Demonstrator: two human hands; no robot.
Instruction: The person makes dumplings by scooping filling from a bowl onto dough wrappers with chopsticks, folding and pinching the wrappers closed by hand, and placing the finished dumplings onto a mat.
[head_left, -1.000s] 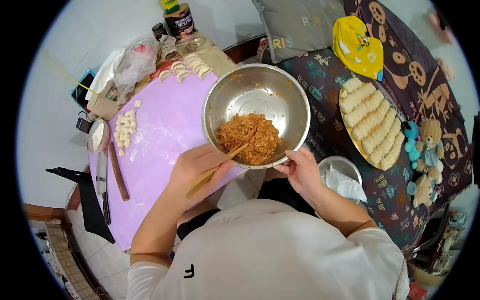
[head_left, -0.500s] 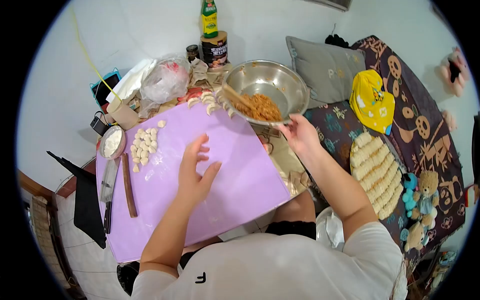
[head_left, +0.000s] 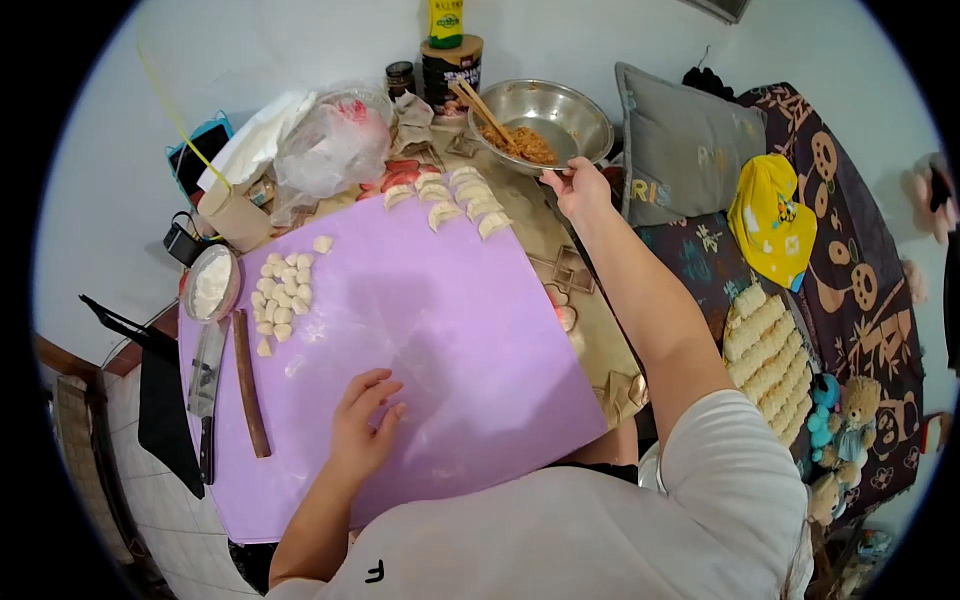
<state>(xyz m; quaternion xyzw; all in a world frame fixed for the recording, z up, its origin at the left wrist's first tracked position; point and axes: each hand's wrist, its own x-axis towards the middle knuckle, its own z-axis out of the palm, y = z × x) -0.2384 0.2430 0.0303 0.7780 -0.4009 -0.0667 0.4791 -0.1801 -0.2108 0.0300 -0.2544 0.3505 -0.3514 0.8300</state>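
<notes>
My right hand (head_left: 580, 188) pinches the near rim of a metal bowl (head_left: 580, 118) at the back of the table. In the bowl lie an orange-brown minced filling (head_left: 530, 148) and a pair of chopsticks (head_left: 484, 112) leaning on the left rim. My left hand (head_left: 364, 425) is over the lower part of the purple mat (head_left: 450, 330), fingers loosely curled and apart, holding nothing. Several folded dumplings (head_left: 443, 213) rest at the mat's back edge, left of my right hand. Small dough pieces (head_left: 285, 288) are clustered on the left of the mat.
On the left are a flour bowl (head_left: 211, 284), a rolling pin (head_left: 250, 385) and a knife (head_left: 206, 372). A plastic bag (head_left: 335, 150) and a black tin (head_left: 451, 75) stand at the back. More dumplings (head_left: 768, 360) sit on the right beside a cushion (head_left: 690, 150).
My right hand has pushed the bowl back, away from me, uncovering more of the dumplings. My left hand has drawn down toward my body. The view has shifted slightly.
</notes>
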